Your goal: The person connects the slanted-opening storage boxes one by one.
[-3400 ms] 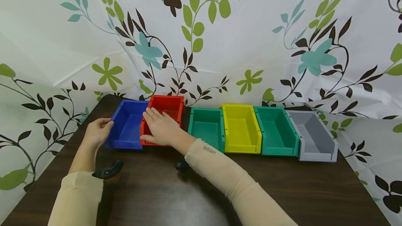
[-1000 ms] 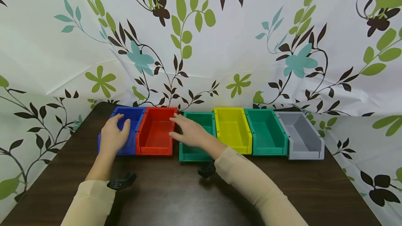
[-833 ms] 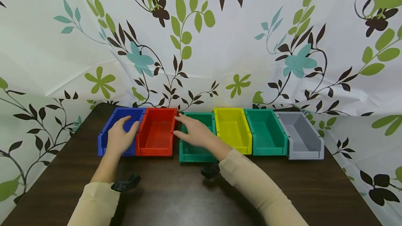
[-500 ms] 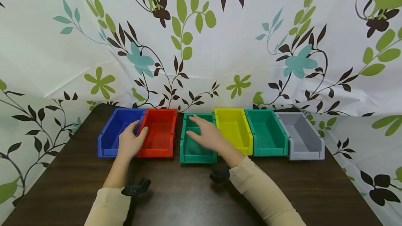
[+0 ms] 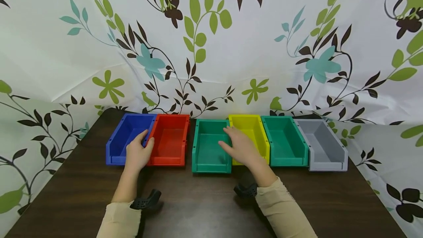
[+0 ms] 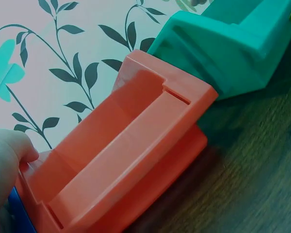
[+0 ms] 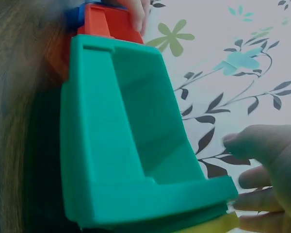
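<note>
My left hand (image 5: 136,153) straddles the side where the blue bin (image 5: 116,160) and the red bin (image 5: 167,160) meet. Its thumb hooks over the red bin's left rim, as the left wrist view shows, with the fingers on the blue side. My right hand (image 5: 243,148) is spread at the right side of the nearer green bin (image 5: 211,168). Its thumb points over that bin, and the fingertips overlap the side shared with the yellow bin (image 5: 249,127). In the right wrist view there is a gap between the thumb and the green rim.
Further right stand a second green bin (image 5: 289,161) and a grey bin (image 5: 328,166). All sit on a dark wooden table (image 5: 198,208) against a white leaf-patterned cloth (image 5: 211,91). A narrow gap separates the red bin from the nearer green one, which stands slightly forward.
From the blue bin's left side, my left hand has moved right to the red bin's left rim. My right hand has left the red bin and moved right across the nearer green one.
</note>
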`<move>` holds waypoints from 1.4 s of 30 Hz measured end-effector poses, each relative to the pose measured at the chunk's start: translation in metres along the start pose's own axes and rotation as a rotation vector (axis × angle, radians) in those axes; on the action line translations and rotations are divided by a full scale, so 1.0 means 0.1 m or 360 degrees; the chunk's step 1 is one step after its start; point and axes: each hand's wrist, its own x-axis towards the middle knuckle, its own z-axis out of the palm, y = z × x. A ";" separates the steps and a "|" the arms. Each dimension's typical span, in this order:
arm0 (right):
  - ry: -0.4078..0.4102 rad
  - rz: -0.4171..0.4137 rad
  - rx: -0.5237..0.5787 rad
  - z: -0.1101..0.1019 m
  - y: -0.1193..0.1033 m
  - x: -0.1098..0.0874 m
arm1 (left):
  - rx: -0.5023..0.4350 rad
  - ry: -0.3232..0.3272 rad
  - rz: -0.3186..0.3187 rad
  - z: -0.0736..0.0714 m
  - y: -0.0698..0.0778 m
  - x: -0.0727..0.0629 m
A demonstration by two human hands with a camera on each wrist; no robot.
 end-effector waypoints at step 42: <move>-0.0360 0.0626 0.0615 -0.10 -0.17 0.42 | -0.0033 0.0072 -0.0103 -0.10 -0.02 0.00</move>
